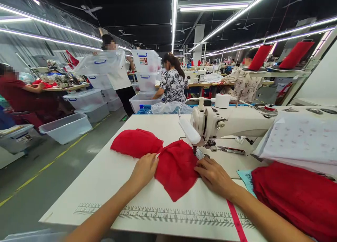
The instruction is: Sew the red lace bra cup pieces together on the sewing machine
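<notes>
A red fabric piece (175,168) lies on the white sewing table, its right edge by the needle of the sewing machine (226,121). Its left edge is pinched in my left hand (143,170). My right hand (214,175) has its fingers closed on the opposite edge, close to the presser foot. Another red cup-shaped fabric piece (137,143) rests farther left and meets the first near my left fingertips. Beyond my right forearm sits a pile of red fabric (295,196), with a light blue paper tag (247,180) partly under it.
Small scissors-like snips (231,150) lie beneath the machine arm. A printed ruler (168,214) crosses the table front, with a red strip (235,219) over it. White printed sheets (302,136) drape at right. Red thread cones (260,57), plastic bins (65,128) and several people are beyond.
</notes>
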A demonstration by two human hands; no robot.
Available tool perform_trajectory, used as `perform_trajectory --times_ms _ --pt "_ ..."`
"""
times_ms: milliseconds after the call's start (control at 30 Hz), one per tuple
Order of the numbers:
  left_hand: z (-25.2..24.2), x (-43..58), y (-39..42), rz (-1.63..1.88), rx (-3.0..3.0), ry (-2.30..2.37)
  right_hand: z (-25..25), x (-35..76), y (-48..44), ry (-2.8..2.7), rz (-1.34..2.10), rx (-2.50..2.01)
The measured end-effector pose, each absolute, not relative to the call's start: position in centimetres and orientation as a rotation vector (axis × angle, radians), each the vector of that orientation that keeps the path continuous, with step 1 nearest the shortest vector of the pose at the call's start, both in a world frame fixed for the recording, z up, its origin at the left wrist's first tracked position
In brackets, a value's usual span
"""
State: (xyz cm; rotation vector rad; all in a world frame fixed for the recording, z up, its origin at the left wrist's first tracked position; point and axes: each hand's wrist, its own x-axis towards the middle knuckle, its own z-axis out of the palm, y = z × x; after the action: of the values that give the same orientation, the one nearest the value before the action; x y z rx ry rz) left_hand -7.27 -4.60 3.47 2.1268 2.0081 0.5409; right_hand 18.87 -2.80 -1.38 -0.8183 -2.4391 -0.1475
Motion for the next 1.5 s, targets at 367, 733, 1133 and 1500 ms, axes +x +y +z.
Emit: perform_trajectory --times_ms 367,733,1133,1500 --pt "4.3 -5.7 -3.6 0.919 1.763 1.867 -1.3 19.5 -3.1 -2.412 -0.076 -0.784" --pt "4.8 -3.9 -6.3 1.347 1.188 1.536 1.3 14.4 -5.0 -2.608 0.093 -0.569" --pt "3.8 -3.2 -7.7 1.368 0.755 1.398 0.7 19.8 -6.5 -2.492 0.33 -0.635" --pt "3.4 -3.8 -5.6 0.999 2.242 1.678 -0.3 20.2 -2.0 -2.327 0.143 -0.95"
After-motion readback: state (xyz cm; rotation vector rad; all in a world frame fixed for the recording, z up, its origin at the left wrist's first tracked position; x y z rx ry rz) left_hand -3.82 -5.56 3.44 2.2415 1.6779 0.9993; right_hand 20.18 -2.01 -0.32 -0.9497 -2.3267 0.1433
